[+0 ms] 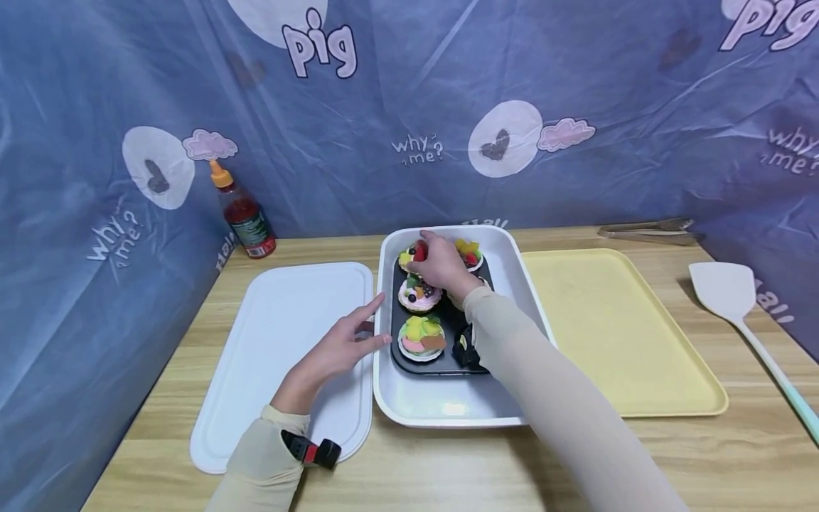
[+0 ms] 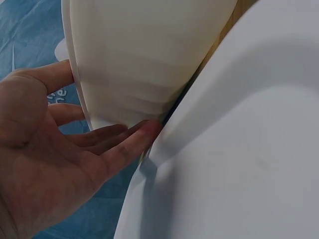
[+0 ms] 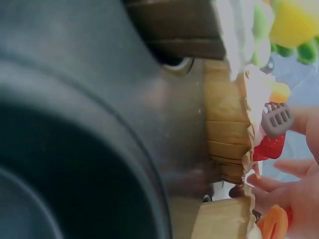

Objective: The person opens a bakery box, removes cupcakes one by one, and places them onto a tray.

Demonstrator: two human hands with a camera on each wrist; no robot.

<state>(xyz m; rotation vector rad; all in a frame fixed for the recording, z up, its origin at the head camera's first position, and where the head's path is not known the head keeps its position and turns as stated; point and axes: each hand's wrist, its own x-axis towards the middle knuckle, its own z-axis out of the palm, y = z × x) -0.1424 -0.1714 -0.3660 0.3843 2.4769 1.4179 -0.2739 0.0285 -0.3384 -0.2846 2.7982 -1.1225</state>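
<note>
In the head view, a black muffin tin (image 1: 441, 364) with toy fruit-topped cupcakes sits in a deep white tray (image 1: 454, 409). My right hand (image 1: 441, 263) reaches to the tin's far left corner. Its thumb and a finger lie on either side of a cupcake (image 1: 406, 257) with yellow and red fruit. Nearer stand a pink-topped cupcake (image 1: 419, 295) and one with yellow fruit (image 1: 422, 338). My right forearm partly covers the right column. Extended fingers of my left hand (image 1: 339, 348) touch the tray's left wall; the left wrist view shows them against it.
A flat white tray (image 1: 281, 334) lies at the left, a yellow tray (image 1: 627, 334) at the right. A sauce bottle (image 1: 246, 220) stands back left. Metal tongs (image 1: 649, 231) and a white spatula (image 1: 726, 288) lie at the right. A blue sheet (image 1: 358, 142) hangs behind.
</note>
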